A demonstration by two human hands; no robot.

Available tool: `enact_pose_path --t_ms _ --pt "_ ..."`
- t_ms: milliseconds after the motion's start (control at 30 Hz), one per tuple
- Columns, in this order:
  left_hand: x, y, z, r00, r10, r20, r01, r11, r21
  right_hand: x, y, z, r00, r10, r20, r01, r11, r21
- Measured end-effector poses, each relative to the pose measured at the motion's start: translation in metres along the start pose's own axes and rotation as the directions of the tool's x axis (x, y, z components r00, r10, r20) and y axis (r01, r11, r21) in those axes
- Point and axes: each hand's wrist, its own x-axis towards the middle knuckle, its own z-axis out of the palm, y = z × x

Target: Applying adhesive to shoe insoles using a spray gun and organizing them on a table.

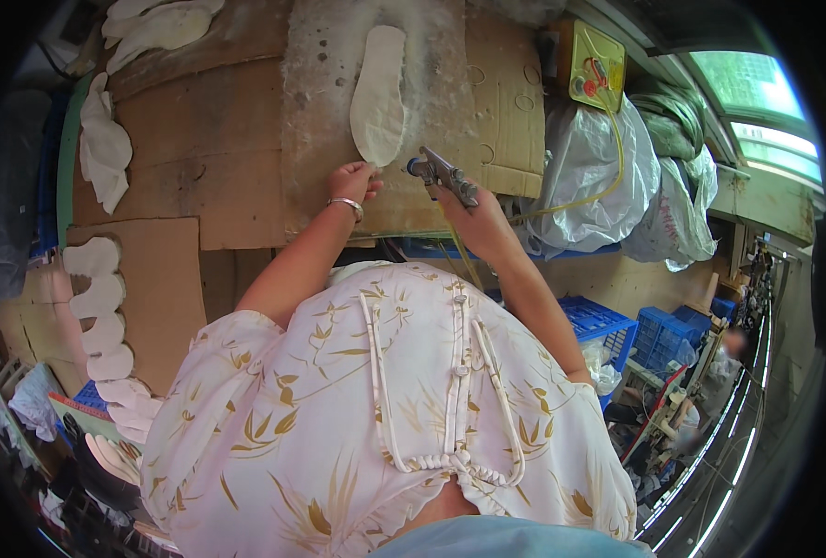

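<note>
A pale, sole-shaped insole (pixel 378 98) lies flat on the cardboard-covered bench, on a patch whitened by spray residue. My left hand (pixel 354 181) pinches its near, narrow end between thumb and fingers. In my right hand (pixel 476 223) is a metal spray gun (pixel 445 175), its nozzle turned left toward the near end of the insole without touching it. A yellowish hose (pixel 613 153) runs off to the right from near the gun. My right fingers are wrapped round the handle and partly hidden behind it.
Overlapping insoles (pixel 97 290) line a cardboard sheet (pixel 164 307) at the left. More pale pieces (pixel 104 139) lie at the bench's far left. A yellow container (pixel 597 65) stands at the right, above plastic bags (pixel 599 177). Blue crates (pixel 599 325) stand lower right.
</note>
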Motion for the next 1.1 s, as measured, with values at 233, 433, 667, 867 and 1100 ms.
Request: enact_pose_path --t_ms 233,433,667,867,1100 --pt "-0.002 0.001 0.000 1.000 0.011 0.006 -0.011 1.000 -0.011 0.010 -0.005 0.006 0.999 -0.034 -0.029 0.034 0.999 -0.001" --pt "-0.004 0.003 0.003 1.000 0.006 -0.017 -0.006 1.000 -0.027 0.033 -0.020 0.000 0.996 -0.055 -0.064 0.057 0.998 0.040" --pt "-0.002 0.001 0.000 1.000 -0.005 0.002 0.005 1.000 -0.006 0.057 -0.055 -0.011 0.995 0.033 -0.092 -0.027 0.998 0.060" --pt "-0.005 0.002 0.001 1.000 -0.014 0.001 0.014 1.000 -0.011 0.092 -0.062 -0.020 0.980 -0.011 -0.199 0.018 0.999 0.031" --pt "-0.005 0.008 0.004 1.000 -0.002 -0.011 0.002 1.000 -0.006 0.121 -0.065 -0.030 0.965 -0.090 -0.248 0.118 0.988 0.100"
